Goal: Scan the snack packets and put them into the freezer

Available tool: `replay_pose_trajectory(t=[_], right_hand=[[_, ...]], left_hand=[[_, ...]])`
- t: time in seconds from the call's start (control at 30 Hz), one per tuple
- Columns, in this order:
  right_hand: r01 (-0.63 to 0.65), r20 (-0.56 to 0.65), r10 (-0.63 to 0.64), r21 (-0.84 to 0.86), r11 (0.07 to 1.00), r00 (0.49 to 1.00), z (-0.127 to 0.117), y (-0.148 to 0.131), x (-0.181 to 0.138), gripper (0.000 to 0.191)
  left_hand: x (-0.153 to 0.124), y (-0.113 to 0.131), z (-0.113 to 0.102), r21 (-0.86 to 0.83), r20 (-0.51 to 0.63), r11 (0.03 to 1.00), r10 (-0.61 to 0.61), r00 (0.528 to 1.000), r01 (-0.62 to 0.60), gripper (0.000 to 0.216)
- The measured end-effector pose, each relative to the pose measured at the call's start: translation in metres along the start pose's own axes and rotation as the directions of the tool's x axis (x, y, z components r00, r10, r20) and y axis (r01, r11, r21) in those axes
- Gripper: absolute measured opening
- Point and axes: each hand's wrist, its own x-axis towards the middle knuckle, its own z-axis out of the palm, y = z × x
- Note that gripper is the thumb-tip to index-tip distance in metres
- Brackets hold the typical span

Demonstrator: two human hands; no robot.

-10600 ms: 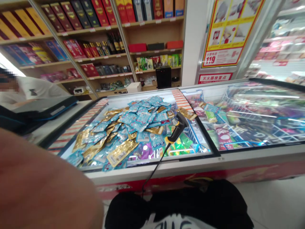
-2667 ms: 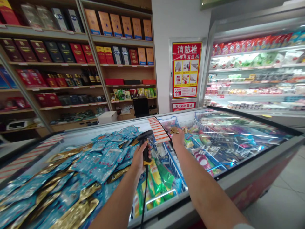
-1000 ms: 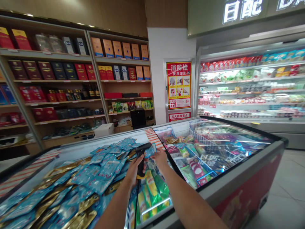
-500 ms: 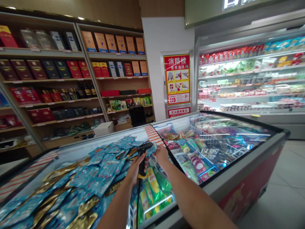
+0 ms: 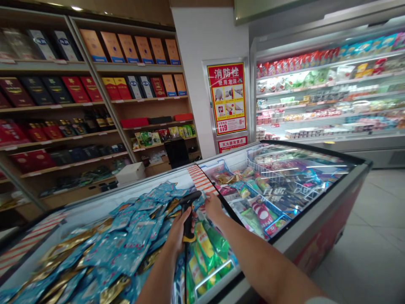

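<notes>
A black and yellow barcode scanner (image 5: 188,221) is gripped by its handle in my left hand (image 5: 180,226), and its cable hangs down toward me. Just past the scanner's head, my right hand (image 5: 213,206) pinches a small blue packet (image 5: 199,202). The packet is close to the scanner's front; whether they touch I cannot tell. Both hands are over an open chest freezer (image 5: 272,245). Blue and gold packets (image 5: 122,240) are heaped to the left of my hands. Below them lie green and yellow bags (image 5: 204,240) in a wire basket.
The freezer's right half has a glass lid (image 5: 303,169) over baskets of frozen packs. Behind stand shelves of boxed bottles (image 5: 126,46), a white box (image 5: 130,173) and a red fire-hydrant poster (image 5: 226,99). A lit refrigerated display (image 5: 316,93) is at the right.
My view has turned slightly right, so the shelves and freezer sit further left. Both hands keep their hold, the scanner and blue packet staying close together.
</notes>
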Motion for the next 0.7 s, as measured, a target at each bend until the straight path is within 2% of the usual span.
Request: replay_pose_trajectory(t=[0.33,0.7], right_hand=[[-0.051,-0.041,0.054,0.080,0.995,0.998,-0.0028,0.0015,0.0045,0.025],[-0.034,-0.050,0.036,0.048,0.998,0.998,-0.0029,0.0033,0.0064,0.026]], left_hand=[[-0.0054,0.0087,0.0057,-0.030,-0.010,0.997,-0.068,0.998,0.068,0.049],[-0.0047,0.0049,0.0045,-0.037,-0.018,0.999,-0.001,1.000,0.001,0.045]])
